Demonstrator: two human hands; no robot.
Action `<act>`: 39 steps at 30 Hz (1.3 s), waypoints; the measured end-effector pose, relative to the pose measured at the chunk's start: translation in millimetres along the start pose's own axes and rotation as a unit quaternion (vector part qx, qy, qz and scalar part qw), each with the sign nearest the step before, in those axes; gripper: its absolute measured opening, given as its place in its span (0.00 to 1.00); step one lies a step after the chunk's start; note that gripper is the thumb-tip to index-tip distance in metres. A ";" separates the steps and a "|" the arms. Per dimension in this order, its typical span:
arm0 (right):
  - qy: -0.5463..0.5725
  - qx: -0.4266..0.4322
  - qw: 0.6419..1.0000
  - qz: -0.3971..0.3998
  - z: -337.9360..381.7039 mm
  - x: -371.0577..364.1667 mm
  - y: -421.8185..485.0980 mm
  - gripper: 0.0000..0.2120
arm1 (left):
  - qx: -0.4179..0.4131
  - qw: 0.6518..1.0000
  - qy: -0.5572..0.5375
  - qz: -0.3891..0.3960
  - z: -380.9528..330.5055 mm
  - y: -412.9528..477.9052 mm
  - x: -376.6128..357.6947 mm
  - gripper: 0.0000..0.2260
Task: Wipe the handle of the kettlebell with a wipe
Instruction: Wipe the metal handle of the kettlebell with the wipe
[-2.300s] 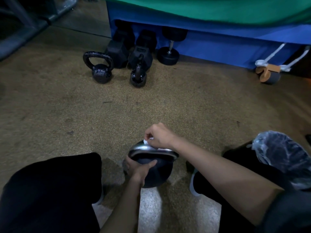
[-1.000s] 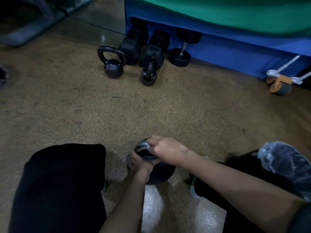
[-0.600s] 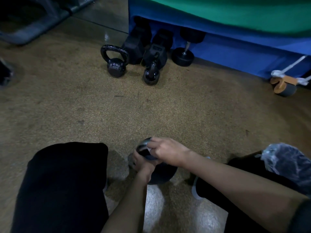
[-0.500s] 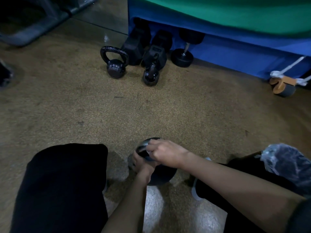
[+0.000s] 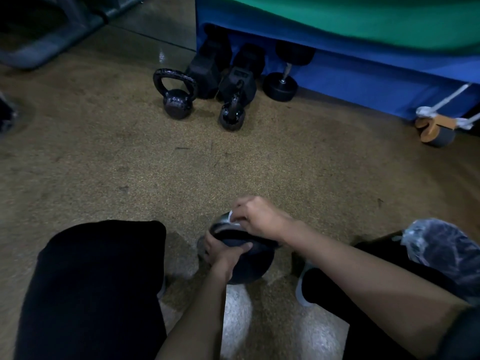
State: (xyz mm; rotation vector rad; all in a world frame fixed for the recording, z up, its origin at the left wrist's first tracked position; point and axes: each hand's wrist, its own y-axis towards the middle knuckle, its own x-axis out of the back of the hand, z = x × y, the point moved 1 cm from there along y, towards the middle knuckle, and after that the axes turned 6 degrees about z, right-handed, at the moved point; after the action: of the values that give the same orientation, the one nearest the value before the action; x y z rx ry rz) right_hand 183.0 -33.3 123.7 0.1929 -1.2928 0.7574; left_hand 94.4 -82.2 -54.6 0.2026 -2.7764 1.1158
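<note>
Step in hand: wiping. Our left hand [image 5: 224,252] grips the kettlebell [image 5: 253,266] and steadies it on the floor [image 5: 130,165] between our knees, near centre. The left end of its handle [image 5: 219,224] is exposed. Our right hand [image 5: 261,216] pinches the white wipe [image 5: 231,219] against the handle. Next, we judge: draw the wipe along the uncovered length.

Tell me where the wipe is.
In the head view, low centre: the wipe is pinched by the right hand against the handle of the kettlebell, just beyond the left hand.
</note>
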 end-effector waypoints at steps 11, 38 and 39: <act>0.007 -0.037 0.999 0.026 1.9 -0.7 5.4 0.08 | -0.001 1.000 -0.012 0.005 -0.8 -0.3 1.2 0.58; 0.161 -0.178 0.971 0.024 -10.6 4.9 23.6 0.12 | -0.019 1.000 -0.014 0.003 2.4 2.7 2.1 0.60; 0.167 -0.180 0.969 0.022 -10.1 5.4 24.5 0.12 | -0.016 1.000 -0.016 0.004 2.4 3.4 1.6 0.60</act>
State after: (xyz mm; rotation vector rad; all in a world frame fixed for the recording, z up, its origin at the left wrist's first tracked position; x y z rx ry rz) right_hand 176.6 -7.5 118.9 -0.2487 -1.0901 0.5512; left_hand 92.0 -81.6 -58.3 0.2086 -2.8218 1.0795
